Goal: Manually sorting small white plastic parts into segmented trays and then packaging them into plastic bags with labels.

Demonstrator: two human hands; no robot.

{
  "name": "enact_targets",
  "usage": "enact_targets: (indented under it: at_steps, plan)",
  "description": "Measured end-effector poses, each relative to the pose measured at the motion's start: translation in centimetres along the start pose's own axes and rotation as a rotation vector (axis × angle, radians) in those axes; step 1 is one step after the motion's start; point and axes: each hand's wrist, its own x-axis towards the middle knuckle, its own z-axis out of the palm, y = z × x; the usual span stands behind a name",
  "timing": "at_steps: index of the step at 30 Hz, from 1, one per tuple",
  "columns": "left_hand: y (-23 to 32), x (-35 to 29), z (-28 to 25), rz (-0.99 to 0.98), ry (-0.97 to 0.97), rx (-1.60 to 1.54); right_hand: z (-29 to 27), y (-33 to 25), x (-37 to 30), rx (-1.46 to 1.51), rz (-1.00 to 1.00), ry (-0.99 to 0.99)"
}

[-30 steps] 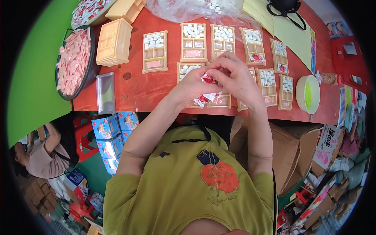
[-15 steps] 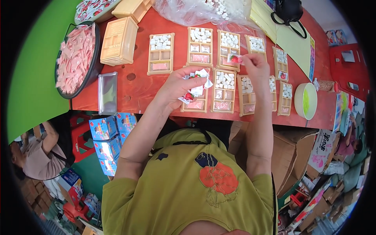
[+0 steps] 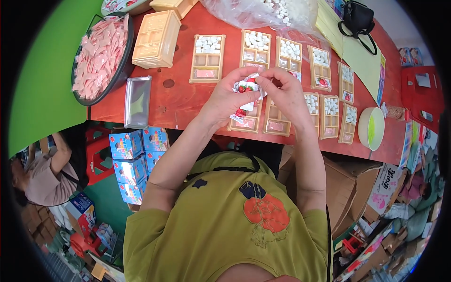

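My left hand [image 3: 223, 97] is closed around a bunch of small white sachets [image 3: 247, 88] with red strawberry prints. Against the top of that bunch, my right hand [image 3: 285, 90] pinches the edge of one sachet between thumb and fingers. Both hands are above several beige compartment trays, such as the left one [image 3: 194, 70]. White marshmallow-like cubes [image 3: 208, 44] fill the large sections, and flat pink packets [image 3: 205, 74] lie in lower ones. A strawberry sachet [image 3: 322, 82] lies in a tray to the right. My hands partly cover the middle trays.
A dark tub [image 3: 127, 61] of pink packets and stacked beige trays [image 3: 155, 40] stand at the left, near a clear plastic box [image 3: 137, 102]. A cream bowl [image 3: 371, 128] sits at the right. A plastic bag [image 3: 235, 11] of white cubes and a black bag [image 3: 358, 19] lie at the back.
My right hand has come back left from the trays to the sachets in my left hand. A strawberry sachet now shows in a back tray. The view has shifted slightly.
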Motion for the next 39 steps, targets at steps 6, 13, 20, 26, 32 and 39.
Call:
enact_targets:
  at_steps: [6, 13, 20, 26, 32, 39]
  plan:
    - [1.0, -1.1, -1.4, -0.042, 0.050, -0.040, 0.0, -0.2, 0.7, 0.339, 0.133, 0.045]
    - [1.8, -2.2, -3.6, -0.143, 0.148, -0.177, -0.4, 1.0, 2.1, 0.251, 0.144, 0.266]
    - [1.7, -2.8, -5.3, -0.140, 0.169, -0.223, 2.0, 0.5, 1.7, -0.623, -0.148, 0.469]
    - [1.6, -3.0, -5.5, -0.078, 0.196, -0.222, 2.9, 0.1, 1.6, -0.860, -0.197, 0.227]
    - [1.2, -3.5, -5.5, 0.074, 0.245, -0.179, 5.2, -3.4, 0.1, -0.218, 0.013, -0.025]
    - [1.5, -4.3, -7.0, 0.132, 0.311, -0.245, 6.6, -1.6, 1.6, 0.172, 0.098, -0.056]
